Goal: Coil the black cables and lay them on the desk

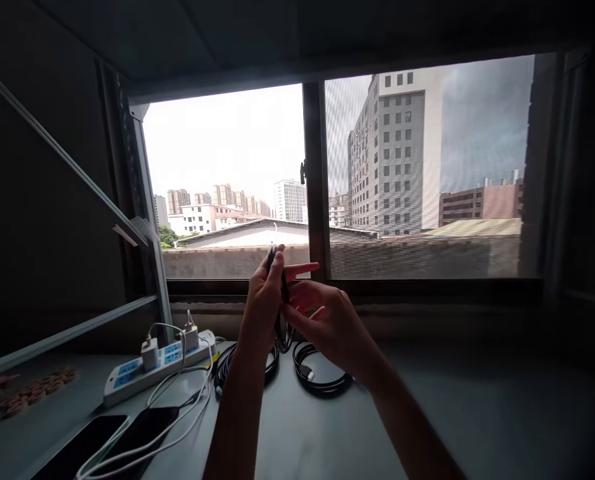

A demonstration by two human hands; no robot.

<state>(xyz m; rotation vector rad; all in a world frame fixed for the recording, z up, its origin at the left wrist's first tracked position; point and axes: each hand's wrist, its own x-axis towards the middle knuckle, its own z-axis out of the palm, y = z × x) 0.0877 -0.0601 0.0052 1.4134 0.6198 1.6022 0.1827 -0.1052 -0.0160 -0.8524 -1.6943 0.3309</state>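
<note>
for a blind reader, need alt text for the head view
The left hand grips a black cable raised before a window, the right hand beside it. Coiled cables, a power strip and phones lie on the table.

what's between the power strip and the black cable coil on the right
Another black cable coil, partly hidden by the left forearm, and white charger leads; the head view shows it.
</note>
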